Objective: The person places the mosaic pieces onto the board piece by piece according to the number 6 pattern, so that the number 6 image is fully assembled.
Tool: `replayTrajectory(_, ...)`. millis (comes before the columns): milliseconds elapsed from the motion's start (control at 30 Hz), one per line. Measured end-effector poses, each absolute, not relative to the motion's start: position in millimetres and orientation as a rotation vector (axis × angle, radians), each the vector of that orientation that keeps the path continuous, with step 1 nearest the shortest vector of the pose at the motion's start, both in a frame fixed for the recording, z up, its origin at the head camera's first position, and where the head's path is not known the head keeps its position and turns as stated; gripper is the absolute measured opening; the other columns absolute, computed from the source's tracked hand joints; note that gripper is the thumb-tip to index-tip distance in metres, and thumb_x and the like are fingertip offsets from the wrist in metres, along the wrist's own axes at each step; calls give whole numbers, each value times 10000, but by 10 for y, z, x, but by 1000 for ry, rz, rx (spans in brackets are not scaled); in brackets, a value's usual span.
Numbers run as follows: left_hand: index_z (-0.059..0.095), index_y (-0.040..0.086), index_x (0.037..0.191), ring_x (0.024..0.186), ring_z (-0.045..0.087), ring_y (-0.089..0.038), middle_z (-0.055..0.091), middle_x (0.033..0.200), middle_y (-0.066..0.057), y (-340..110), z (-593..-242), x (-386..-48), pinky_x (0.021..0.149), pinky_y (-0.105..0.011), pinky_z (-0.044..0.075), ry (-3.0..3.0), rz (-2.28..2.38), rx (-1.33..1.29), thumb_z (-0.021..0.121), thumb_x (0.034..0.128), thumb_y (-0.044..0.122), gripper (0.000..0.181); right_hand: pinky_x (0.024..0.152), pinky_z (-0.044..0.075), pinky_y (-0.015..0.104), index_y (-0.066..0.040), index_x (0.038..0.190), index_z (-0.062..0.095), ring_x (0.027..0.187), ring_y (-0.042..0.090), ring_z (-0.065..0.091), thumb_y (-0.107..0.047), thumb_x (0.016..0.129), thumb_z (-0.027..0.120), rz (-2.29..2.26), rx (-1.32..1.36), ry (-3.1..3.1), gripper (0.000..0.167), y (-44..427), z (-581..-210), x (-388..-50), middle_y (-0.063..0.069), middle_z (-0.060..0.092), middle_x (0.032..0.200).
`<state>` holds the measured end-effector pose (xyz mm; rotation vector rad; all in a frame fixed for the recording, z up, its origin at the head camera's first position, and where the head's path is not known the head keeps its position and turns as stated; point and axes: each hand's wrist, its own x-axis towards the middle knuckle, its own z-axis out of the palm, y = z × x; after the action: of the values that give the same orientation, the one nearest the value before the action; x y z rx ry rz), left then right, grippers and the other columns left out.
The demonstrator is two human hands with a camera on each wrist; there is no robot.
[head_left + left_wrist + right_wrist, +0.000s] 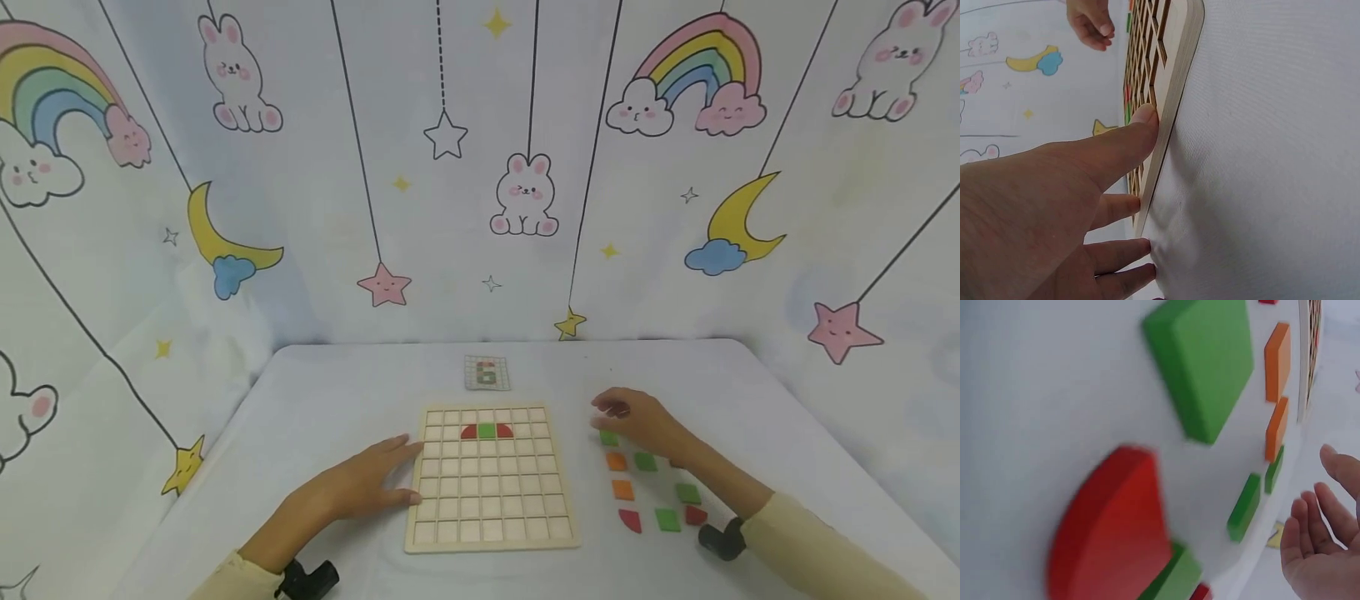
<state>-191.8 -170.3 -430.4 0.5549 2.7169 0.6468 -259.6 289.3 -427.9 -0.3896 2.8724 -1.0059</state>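
A wooden grid board [491, 479] lies on the table. Near its far side, a green square [487, 431] sits in a cell between two red quarter-round pieces [505, 431]. My left hand [360, 482] rests at the board's left edge, thumb and fingers extended; in the left wrist view its thumb [1141, 122] touches the rim. My right hand [637, 419] hovers over the far end of the loose pieces, near a green square [608, 438]. In the right wrist view its fingers [1316, 528] are loosely bent, with nothing visible between them.
Loose orange squares [622, 490], green squares [667, 520] and red quarter-rounds [631, 521] lie right of the board. The right forearm covers part of them. A small gridded card [487, 373] with a coloured figure like a 6 lies behind the board. A patterned curtain [465, 250] hangs behind the table.
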Motion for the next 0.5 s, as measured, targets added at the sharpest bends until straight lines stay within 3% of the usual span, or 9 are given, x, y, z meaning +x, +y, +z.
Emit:
replayTrajectory(367,467,143,1600,1548,358,-422,371,1672,-219,-1728,-4346,-1924,1234,-619,347,2730,644,575,766,935,535,827,1106,515,559,-58,1335,655,1259,329,612,-303,885,870,-991,-274,2759,556,3129,-4408,-2529,113,684,1331)
replayTrajectory(500,468,143,1600,1549,360,-414,373,1672,-216,-1726,-4336,-1923,1235,-612,349,2731,641,577,768,936,529,825,1107,512,563,-66,1302,673,1248,315,614,-313,871,882,-948,-292,2785,539,3127,-4415,-2516,96,687,1312)
